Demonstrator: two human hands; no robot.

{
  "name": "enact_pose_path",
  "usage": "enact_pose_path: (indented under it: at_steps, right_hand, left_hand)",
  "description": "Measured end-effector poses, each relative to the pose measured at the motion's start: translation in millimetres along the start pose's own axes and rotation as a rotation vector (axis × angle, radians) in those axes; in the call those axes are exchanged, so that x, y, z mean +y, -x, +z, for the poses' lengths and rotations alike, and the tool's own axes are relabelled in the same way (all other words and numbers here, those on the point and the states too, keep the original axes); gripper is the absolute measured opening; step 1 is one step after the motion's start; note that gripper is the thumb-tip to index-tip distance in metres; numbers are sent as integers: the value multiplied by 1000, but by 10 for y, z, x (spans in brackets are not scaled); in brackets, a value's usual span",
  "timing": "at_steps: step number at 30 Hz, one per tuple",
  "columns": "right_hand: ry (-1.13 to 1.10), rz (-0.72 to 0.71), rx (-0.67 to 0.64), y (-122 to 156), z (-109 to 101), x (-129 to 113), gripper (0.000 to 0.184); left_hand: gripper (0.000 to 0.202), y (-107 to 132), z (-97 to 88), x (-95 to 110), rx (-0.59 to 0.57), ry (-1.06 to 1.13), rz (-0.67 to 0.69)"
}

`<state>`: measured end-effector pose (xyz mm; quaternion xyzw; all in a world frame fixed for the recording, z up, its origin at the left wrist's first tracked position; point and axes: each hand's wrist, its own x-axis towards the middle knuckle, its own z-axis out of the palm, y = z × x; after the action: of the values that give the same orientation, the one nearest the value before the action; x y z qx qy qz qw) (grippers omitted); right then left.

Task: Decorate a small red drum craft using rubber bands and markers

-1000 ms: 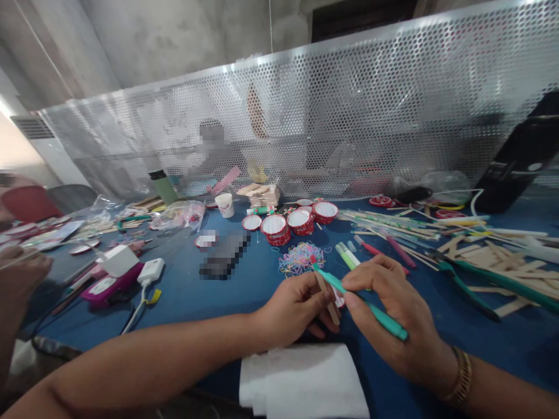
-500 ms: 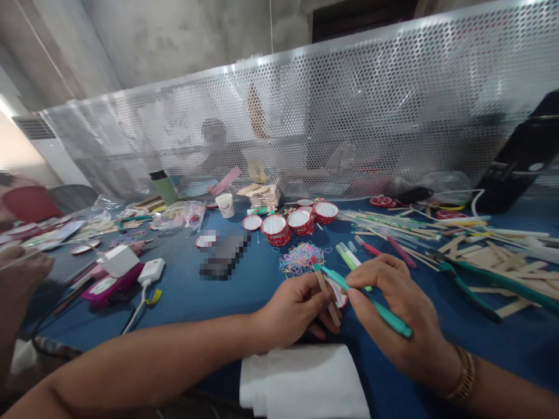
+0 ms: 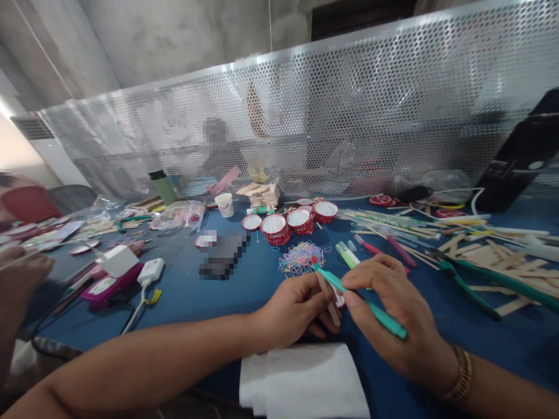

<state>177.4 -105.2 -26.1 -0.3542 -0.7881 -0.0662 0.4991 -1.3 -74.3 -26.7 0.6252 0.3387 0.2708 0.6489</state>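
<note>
My left hand (image 3: 301, 308) pinches a wooden craft stick (image 3: 328, 298) that leans upright, its top end coloured red with green just below. In my right hand (image 3: 391, 305) is a teal marker pen (image 3: 379, 314), gripped like a pencil, its tip at the coloured end of the stick. Behind the stick, a white disc with a red rim (image 3: 339, 298) is partly hidden by my fingers. A heap of pastel rubber bands (image 3: 301, 259) lies just beyond my left hand. A folded white cloth or paper (image 3: 305, 381) lies below my hands.
Red-rimmed round tins (image 3: 276, 228) stand at mid-table near a paper cup (image 3: 225, 205). To the right are green-handled pliers (image 3: 469, 291), loose craft sticks (image 3: 506, 262) and markers (image 3: 347, 256). At left are a phone (image 3: 225, 255), a white charger (image 3: 117, 261) and another person's hand (image 3: 26, 265).
The teal marker has shifted slightly left, and its tip now meets the stick's coloured end. My left hand and the stick stay nearly still.
</note>
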Motion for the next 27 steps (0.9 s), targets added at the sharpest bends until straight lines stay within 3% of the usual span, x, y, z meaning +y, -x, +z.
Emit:
enact_pose_path:
  at_steps: [27]
  right_hand:
    - [1, -22, 12, 3, -14, 9, 11]
  left_hand:
    - [49, 13, -3, 18, -9, -4, 4]
